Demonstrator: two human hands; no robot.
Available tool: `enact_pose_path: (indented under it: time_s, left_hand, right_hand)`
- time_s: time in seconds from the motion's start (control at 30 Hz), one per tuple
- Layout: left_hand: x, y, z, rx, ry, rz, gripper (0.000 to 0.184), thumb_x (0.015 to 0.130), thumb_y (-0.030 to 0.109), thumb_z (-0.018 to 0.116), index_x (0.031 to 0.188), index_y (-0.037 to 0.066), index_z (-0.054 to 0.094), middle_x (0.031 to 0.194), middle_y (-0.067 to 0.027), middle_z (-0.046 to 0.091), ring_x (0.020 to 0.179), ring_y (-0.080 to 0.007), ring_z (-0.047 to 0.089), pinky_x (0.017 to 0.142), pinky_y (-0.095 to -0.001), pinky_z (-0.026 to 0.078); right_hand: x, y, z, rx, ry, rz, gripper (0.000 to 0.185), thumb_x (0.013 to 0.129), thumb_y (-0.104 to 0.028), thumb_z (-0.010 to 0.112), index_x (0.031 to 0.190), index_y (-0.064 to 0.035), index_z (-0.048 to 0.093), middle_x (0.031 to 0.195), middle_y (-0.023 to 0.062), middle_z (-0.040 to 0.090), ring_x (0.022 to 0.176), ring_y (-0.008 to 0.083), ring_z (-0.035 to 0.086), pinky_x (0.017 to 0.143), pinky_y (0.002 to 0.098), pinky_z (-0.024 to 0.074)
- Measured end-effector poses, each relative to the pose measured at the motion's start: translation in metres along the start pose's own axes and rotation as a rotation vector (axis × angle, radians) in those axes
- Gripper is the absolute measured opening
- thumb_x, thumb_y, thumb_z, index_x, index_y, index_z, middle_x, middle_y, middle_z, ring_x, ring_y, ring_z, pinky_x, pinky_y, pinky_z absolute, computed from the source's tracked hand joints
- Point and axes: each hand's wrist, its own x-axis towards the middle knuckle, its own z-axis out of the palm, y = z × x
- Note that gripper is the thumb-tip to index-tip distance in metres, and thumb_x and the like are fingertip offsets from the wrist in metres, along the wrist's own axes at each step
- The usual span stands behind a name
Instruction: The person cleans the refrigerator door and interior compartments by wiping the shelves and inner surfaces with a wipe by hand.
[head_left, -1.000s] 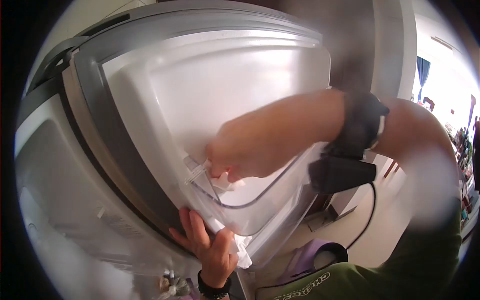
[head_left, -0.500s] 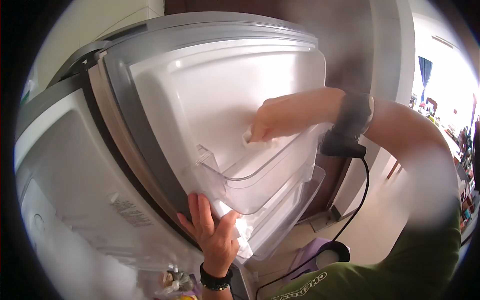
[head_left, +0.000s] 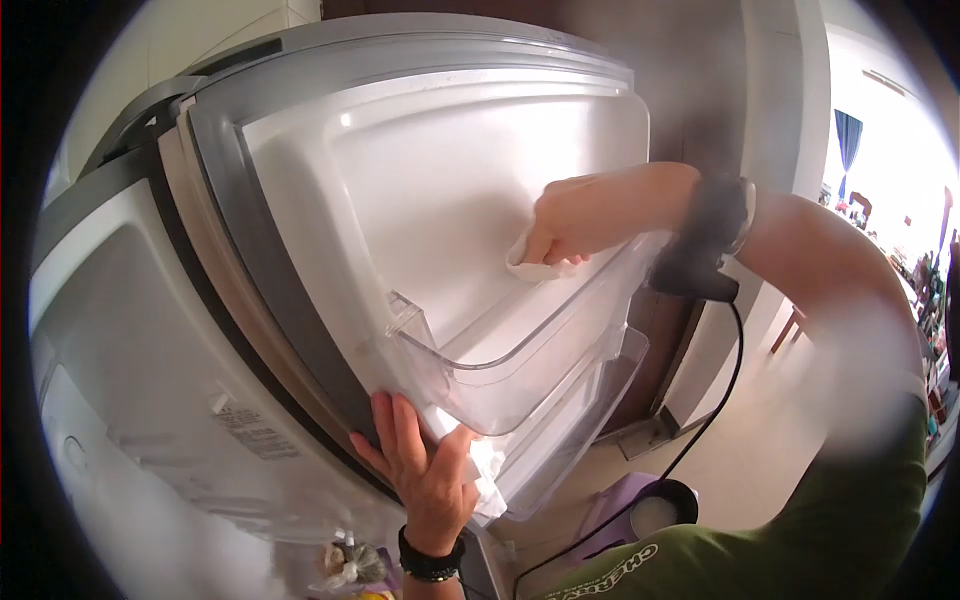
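Note:
My right hand [head_left: 595, 218] is closed on a white wipe [head_left: 540, 265], tissue or cloth, pressed against the inner panel of the open refrigerator door [head_left: 440, 180]. Just below it runs a clear plastic door shelf [head_left: 500, 380]. Lower down, my left hand [head_left: 428, 475] grips the door's edge, fingers spread on the grey border and thumb on the inner side. Crumpled white tissue [head_left: 487, 478] lies by that thumb; whether the hand holds it too, I cannot tell.
A second clear shelf [head_left: 590, 430] sits lower on the door. The whitish refrigerator interior [head_left: 140, 330] opens at left. A black cable [head_left: 722, 400] hangs from a dark device at my right wrist. On the floor are a purple object [head_left: 612, 505] and a dark round container [head_left: 665, 510].
My right hand and the white wipe have moved a little to the right along the door panel. The left hand keeps its place on the door edge.

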Motion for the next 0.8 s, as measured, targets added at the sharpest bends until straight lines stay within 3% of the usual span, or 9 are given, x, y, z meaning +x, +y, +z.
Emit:
enact_pose_path:
  time_s: [0.03,0.17,0.27,0.37,0.57,0.67,0.8]
  left_hand:
    - [-0.001,0.001,0.000,0.005,0.009,0.003,0.014,0.073,0.012,0.052,0.085,0.013,0.058,0.148,-0.0290,0.014,0.137,-0.0493,0.013,0.103,-0.0672,-0.001]
    - [0.004,-0.001,0.005,0.014,0.034,0.019,0.014,0.076,0.011,0.050,0.087,0.012,0.059,0.147,-0.0312,0.014,0.137,-0.0499,0.011,0.103,-0.0673,-0.001]
    - [0.004,-0.001,0.004,0.007,0.023,0.019,0.016,0.077,0.011,0.049,0.088,0.012,0.060,0.147,-0.0328,0.013,0.137,-0.0501,0.010,0.103,-0.0673,-0.002]
    - [0.002,-0.003,0.006,0.014,0.034,0.013,0.017,0.077,0.012,0.049,0.089,0.013,0.060,0.146,-0.0333,0.013,0.137,-0.0500,0.010,0.103,-0.0672,-0.002]
    - [-0.001,0.002,0.001,0.002,0.020,-0.015,0.016,0.077,0.010,0.050,0.089,0.015,0.060,0.147,-0.0326,0.014,0.137,-0.0495,0.011,0.102,-0.0685,-0.001]
    - [0.000,0.001,0.001,0.020,0.021,-0.008,0.015,0.077,0.010,0.051,0.088,0.014,0.060,0.147,-0.0322,0.014,0.137,-0.0494,0.011,0.102,-0.0693,0.000]
    - [0.003,0.002,-0.001,0.020,0.003,-0.009,0.012,0.079,0.012,0.050,0.087,0.013,0.059,0.146,-0.0324,0.014,0.137,-0.0487,0.011,0.102,-0.0695,0.001]
  right_hand:
    - [-0.005,-0.002,-0.001,0.023,0.003,0.056,0.020,0.087,-0.013,0.048,0.072,-0.0001,0.051,0.059,0.0084,0.047,0.058,0.0185,0.050,0.060,0.0339,0.0423]
    - [0.023,-0.024,-0.005,-0.093,-0.021,-0.438,0.016,0.086,-0.012,0.049,0.079,-0.0018,0.058,0.065,0.0115,0.055,0.063,0.0222,0.054,0.060,0.0333,0.0434]
    - [0.034,-0.048,0.000,-0.026,0.076,-0.518,0.027,0.086,-0.014,0.049,0.065,0.0031,0.049,0.057,0.0101,0.045,0.059,0.0217,0.050,0.058,0.0362,0.0409]
    - [0.029,-0.043,0.001,-0.008,0.069,-0.468,0.025,0.086,-0.013,0.050,0.067,0.0033,0.047,0.057,0.0092,0.044,0.057,0.0218,0.047,0.058,0.0358,0.0407]
    - [0.011,-0.004,0.002,-0.029,0.063,-0.297,0.021,0.085,-0.016,0.054,0.074,0.0016,0.060,0.059,0.0077,0.051,0.059,0.0207,0.050,0.058,0.0340,0.0424]
    - [0.011,0.030,0.001,-0.086,-0.014,-0.078,0.013,0.080,-0.012,0.053,0.075,-0.0017,0.060,0.069,0.0085,0.058,0.067,0.0246,0.055,0.068,0.0375,0.0430]
    - [-0.006,0.063,0.010,-0.077,0.213,-0.129,0.013,0.079,-0.012,0.056,0.081,-0.0053,0.066,0.077,0.0069,0.063,0.077,0.0247,0.060,0.074,0.0348,0.0459]
